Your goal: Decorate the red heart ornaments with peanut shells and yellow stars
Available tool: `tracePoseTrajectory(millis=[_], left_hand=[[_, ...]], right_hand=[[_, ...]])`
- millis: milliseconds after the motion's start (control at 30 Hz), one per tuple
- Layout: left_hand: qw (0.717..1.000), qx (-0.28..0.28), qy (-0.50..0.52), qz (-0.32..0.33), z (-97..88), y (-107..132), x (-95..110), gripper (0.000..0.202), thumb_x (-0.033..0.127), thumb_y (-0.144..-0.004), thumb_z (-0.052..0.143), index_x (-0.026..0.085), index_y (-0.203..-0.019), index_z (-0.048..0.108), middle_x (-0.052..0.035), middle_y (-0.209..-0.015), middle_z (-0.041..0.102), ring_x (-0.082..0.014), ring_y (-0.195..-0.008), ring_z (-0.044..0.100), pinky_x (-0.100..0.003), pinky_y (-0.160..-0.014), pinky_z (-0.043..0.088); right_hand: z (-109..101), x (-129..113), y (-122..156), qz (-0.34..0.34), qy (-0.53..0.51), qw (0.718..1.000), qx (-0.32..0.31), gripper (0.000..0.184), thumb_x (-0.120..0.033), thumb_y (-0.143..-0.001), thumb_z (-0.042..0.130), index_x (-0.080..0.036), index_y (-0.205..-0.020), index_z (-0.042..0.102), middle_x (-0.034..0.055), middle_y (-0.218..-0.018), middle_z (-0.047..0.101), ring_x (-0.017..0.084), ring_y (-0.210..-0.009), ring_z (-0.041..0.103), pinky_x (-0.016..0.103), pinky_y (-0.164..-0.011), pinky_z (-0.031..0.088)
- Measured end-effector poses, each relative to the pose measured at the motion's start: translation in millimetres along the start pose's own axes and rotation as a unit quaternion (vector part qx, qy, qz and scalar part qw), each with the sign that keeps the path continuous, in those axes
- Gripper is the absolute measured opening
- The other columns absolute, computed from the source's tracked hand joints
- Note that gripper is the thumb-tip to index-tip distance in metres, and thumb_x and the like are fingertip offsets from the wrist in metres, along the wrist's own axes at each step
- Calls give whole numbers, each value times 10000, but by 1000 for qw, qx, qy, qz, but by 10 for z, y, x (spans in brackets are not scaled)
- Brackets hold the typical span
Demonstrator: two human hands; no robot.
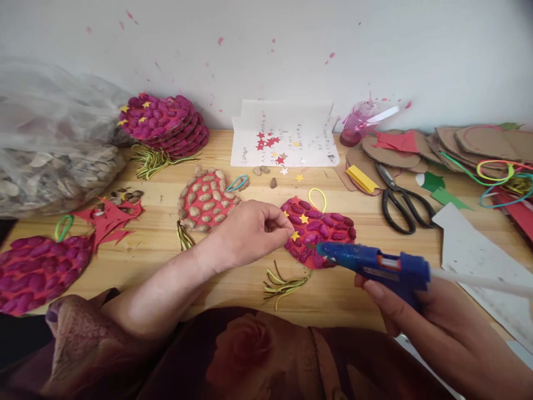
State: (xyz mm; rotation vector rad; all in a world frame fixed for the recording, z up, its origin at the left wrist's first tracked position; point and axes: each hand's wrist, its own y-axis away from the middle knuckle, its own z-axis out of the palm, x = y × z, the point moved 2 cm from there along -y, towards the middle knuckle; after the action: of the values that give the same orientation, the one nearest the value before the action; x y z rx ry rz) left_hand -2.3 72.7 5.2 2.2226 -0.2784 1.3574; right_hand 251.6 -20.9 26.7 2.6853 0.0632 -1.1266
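My right hand (420,316) grips a blue hot glue gun (375,261) with a white glue stick running out of its back end. The nozzle points left, over a red ornament (325,228) covered in purple-painted peanut shells, with several yellow stars on it. This ornament lies flat, with a yellow loop (317,199) at its top and a yarn tassel (285,286) below. My left hand (254,233) is closed in a pinch at the ornament's left edge; what its fingertips hold, if anything, is hidden. Beyond the left wrist lies an ornament with unpainted peanut shells (205,200).
Black-handled scissors (402,200) lie to the right, near stacked cardboard shapes (391,151) and paper scraps. Small red stars (266,141) rest on a white sheet (241,153) at the back. Finished purple ornaments (162,119) are stacked back left, beside a clear bag of shells (54,172).
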Motion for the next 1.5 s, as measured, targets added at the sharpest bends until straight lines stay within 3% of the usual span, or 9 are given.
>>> tracePoseTrajectory(millis=[100, 200, 300, 467, 800, 1267, 1500], left_hand=[[1000, 12, 2, 0, -8, 10, 16, 121, 225, -772, 631, 174, -788, 739, 9, -719, 709, -109, -628, 586, -207, -584, 432], [1000, 18, -3, 3, 16, 5, 35, 119, 218, -768, 627, 174, -774, 738, 13, -692, 702, -107, -608, 581, -204, -566, 423], [1000, 11, -11, 7, 88, -10, 44, 128, 220, -770, 621, 175, -780, 740, 5, -720, 719, -116, -631, 602, -214, -589, 443], [999, 4, -39, 19, 221, -40, 51, 139, 226, -780, 605, 175, -782, 735, 3, -716, 719, -121, -630, 611, -216, -581, 451], [979, 80, -168, 82, 299, -26, 158, 149, 173, -789, 594, 187, -740, 734, 22, -645, 674, -100, -562, 560, -225, -572, 402], [961, 93, -231, 121, 323, -20, 126, 138, 163, -835, 605, 186, -788, 732, 2, -725, 692, -119, -638, 582, -244, -620, 411], [949, 103, -261, 144, 340, -19, 150, 140, 142, -850, 605, 164, -808, 737, -24, -795, 708, -135, -697, 613, -256, -657, 433]], right_hand=[[1, 3, -53, 110, -133, 984, 31, 444, -623, -868, 574, -264, -611, 621, 10, -492, 562, 187, -430, 470, 294, -383, 357], [27, 50, -148, 175, -307, 934, 57, 459, -651, -874, 541, -235, -770, 705, 22, -504, 600, 154, -419, 457, 258, -398, 341], [65, 114, -283, 154, -446, 880, 50, 426, -611, -876, 566, -225, -821, 736, 42, -591, 661, 148, -458, 539, 236, -416, 405], [124, 164, -439, 99, -517, 847, 73, 328, -515, -878, 638, -212, -837, 759, 41, -800, 695, 146, -591, 616, 217, -459, 495], [223, 254, -471, 121, -539, 833, 38, 353, -530, -895, 615, -199, -860, 734, 38, -762, 694, 137, -580, 600, 216, -492, 495], [215, 228, -463, 126, -541, 831, 29, 341, -525, -884, 631, -195, -840, 703, 27, -697, 681, 132, -548, 582, 214, -505, 487], [212, 242, -469, 114, -521, 846, 20, 388, -541, -908, 589, -188, -831, 731, 34, -651, 682, 126, -506, 564, 207, -495, 483]])
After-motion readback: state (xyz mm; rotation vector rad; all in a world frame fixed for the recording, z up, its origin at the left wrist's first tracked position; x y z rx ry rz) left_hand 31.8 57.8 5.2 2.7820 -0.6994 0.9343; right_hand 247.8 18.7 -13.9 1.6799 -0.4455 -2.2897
